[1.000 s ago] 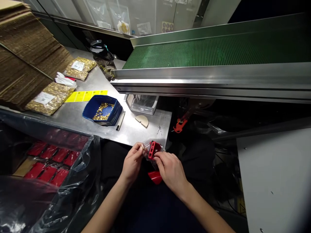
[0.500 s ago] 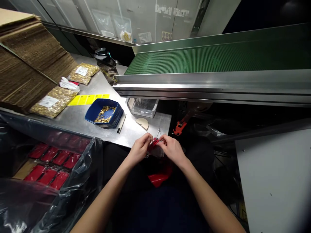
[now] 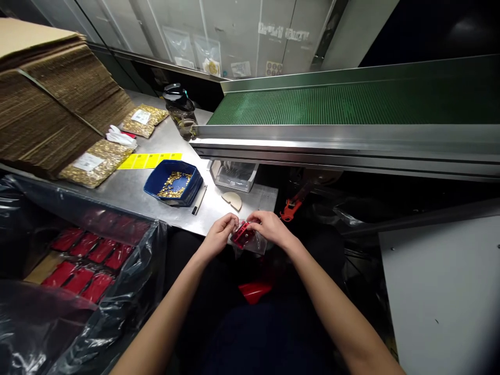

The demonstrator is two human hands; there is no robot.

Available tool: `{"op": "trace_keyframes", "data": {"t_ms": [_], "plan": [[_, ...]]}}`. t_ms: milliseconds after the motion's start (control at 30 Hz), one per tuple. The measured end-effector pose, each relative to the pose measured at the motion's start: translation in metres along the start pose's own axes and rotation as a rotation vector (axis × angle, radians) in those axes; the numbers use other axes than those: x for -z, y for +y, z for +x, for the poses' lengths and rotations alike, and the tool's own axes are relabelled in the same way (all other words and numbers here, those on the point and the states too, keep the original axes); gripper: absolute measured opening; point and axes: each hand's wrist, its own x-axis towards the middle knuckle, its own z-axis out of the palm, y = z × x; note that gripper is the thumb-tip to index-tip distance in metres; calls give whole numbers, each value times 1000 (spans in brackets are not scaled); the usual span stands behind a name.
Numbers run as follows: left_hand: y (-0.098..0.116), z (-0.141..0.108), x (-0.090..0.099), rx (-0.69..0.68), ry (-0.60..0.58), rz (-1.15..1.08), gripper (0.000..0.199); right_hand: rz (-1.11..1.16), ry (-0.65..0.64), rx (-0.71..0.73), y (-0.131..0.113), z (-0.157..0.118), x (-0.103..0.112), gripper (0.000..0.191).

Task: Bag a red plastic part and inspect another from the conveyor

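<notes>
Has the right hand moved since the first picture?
Yes: the right hand has moved forward, closer to the beige half-disc on the metal table.

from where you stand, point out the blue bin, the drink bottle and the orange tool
blue bin [image 3: 192, 194]: head view, outer side wall
drink bottle [image 3: 180, 110]: head view, body
orange tool [image 3: 290, 209]: head view, orange part

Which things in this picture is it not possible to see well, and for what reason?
All in the head view:
Red part: partly covered by the right hand; details too small.
Left hand: its exact fingertip hold, too small.
Bag label: print too small.
Grey tray: back hidden by the conveyor.
Conveyor: cut off by the right edge.
</notes>
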Motion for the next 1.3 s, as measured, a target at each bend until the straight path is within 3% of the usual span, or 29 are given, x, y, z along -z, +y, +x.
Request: {"op": "trace_keyframes", "data": {"t_ms": [133,233,333,433,600,767,933,1067,1200,1300], "plan": [[12,-15,7,72,172,160,35,-49,88,-96,0,-9,1,13],[27,-35,-6,156,256,354,54,-85,135,-179,-1,-24,-1,14],[36,-49,-28,248,206,629,73,-109,147,-243,-5,-35,-4,14],[36,-53,-38,289,121,714,56,-148,155,-296,-7,-44,-2,13],[40,-55,-14,250,41,628,42,-215,127,-317,-11,-58,14,11],[66,-48,14,154,96,479,33,-174,81,-247,-29,-64,35,20],[75,-35,33,176,-104,473,28,-29,3,-186,-41,-67,46,29],[66,-30,37,210,-124,326,29,315,36,-257,-32,-65,38,24],[47,-25,27,318,-135,16,32,477,40,-327,-13,-53,16,30],[32,-25,20,311,-158,-65,35,580,37,-322,-2,-47,3,39]]}}
